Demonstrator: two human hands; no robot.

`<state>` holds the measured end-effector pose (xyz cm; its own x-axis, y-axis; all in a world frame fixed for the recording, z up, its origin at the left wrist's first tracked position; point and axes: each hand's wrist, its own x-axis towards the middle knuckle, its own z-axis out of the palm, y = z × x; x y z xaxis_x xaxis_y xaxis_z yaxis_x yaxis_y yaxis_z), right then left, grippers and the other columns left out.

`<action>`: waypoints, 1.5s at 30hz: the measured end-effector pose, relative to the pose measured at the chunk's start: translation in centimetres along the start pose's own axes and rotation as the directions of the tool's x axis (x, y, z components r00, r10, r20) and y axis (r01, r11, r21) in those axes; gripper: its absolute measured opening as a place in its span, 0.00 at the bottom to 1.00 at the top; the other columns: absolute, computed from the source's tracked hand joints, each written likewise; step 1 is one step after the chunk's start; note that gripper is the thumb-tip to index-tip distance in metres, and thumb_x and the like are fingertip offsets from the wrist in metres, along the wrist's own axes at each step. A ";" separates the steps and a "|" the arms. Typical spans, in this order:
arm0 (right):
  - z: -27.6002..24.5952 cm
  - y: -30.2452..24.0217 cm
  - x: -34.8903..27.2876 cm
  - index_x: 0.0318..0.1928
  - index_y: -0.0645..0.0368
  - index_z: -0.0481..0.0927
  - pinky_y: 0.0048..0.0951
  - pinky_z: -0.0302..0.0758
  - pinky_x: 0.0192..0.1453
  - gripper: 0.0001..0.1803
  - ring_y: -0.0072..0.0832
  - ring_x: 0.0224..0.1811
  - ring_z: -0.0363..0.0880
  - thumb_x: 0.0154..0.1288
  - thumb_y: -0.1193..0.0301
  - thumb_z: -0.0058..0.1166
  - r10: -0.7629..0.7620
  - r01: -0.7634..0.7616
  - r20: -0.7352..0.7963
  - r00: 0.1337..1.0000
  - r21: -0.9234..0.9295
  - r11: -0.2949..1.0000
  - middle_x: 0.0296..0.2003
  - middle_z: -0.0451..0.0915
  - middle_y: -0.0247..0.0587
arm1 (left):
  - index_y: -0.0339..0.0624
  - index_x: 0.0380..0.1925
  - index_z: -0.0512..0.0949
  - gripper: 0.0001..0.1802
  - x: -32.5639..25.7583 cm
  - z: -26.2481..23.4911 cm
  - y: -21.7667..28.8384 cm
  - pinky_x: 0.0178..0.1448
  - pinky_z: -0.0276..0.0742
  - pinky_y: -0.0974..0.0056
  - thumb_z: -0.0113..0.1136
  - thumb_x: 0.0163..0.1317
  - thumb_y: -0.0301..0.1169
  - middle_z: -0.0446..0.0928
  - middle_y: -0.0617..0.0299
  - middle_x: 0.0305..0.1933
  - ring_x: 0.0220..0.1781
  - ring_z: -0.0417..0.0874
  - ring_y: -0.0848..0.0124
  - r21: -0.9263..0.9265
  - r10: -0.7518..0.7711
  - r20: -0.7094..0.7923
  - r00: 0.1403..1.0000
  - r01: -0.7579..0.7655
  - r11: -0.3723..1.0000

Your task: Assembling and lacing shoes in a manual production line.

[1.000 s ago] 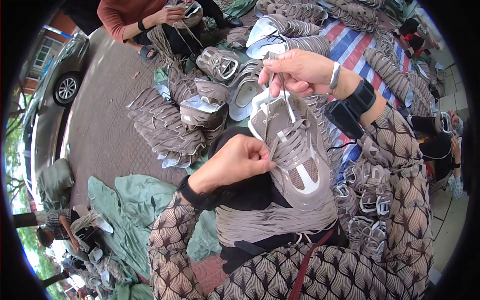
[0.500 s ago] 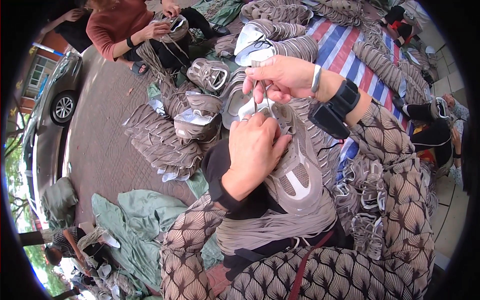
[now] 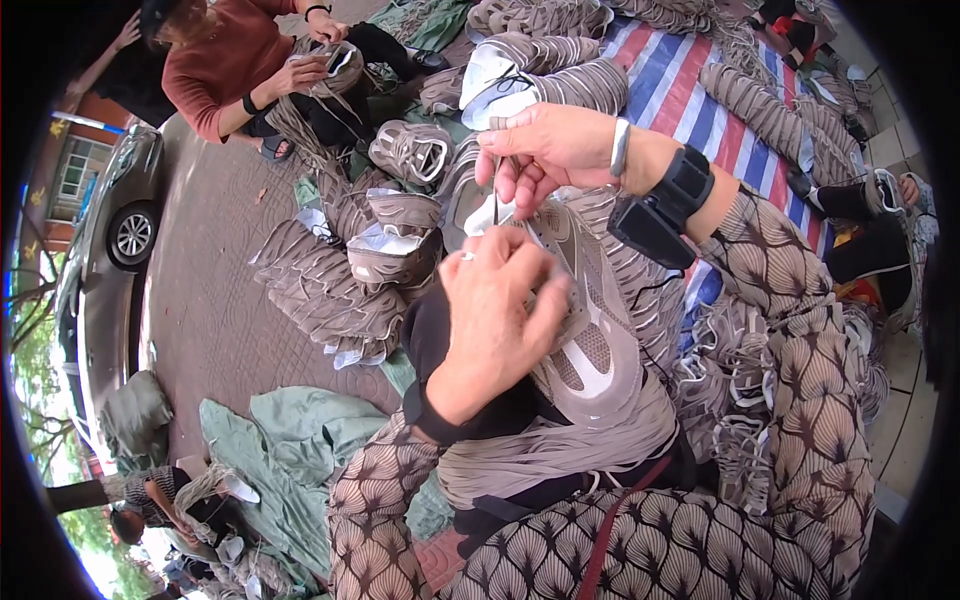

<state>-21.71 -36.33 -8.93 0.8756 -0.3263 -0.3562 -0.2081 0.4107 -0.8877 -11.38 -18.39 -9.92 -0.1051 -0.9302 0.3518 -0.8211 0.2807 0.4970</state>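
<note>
From the head camera, we look down at our own two hands working on a grey shoe upper [image 3: 590, 340] that rests on our lap, toe toward us. Our left hand [image 3: 500, 310] lies curled over its near side, covering much of it, so we cannot tell exactly what the fingers pinch. Our right hand [image 3: 545, 150], wearing a silver bracelet [image 3: 620, 148] and a black wrist strap [image 3: 665, 205], is closed in a pinch on a thin lace [image 3: 497, 200] that runs down to the shoe; the lace is hard to follow against the hand.

The ground is brown paving [image 3: 210, 310], with a striped tarp [image 3: 680, 80] ahead and green cloth [image 3: 290, 450] at lower left. A parked grey car [image 3: 110, 250] bends along the left rim.

Piles of grey shoe uppers [image 3: 330, 290] surround us. Another person in a red top [image 3: 230, 60] sits at upper left, hands on a shoe. A bundle of grey laces [image 3: 560, 460] drapes across our lap.
</note>
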 end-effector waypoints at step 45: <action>-6.8 6.8 -17.6 0.45 0.53 0.77 0.21 0.61 0.31 0.08 0.21 0.35 0.64 0.70 0.66 0.49 -0.552 0.765 -0.531 0.644 0.478 0.433 0.37 0.80 0.31 | 0.33 0.57 0.70 0.18 -13.2 -11.8 -13.4 0.68 0.68 0.57 0.52 0.67 0.25 0.77 0.54 0.52 0.55 0.78 0.65 -0.919 -0.710 -0.056 0.702 -0.315 -0.239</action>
<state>-41.52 -33.62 -10.64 0.4471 -0.8882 0.1058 0.7878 0.3349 -0.5169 7.60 -7.12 -11.86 0.5405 -0.8391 -0.0612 0.7446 0.4432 0.4991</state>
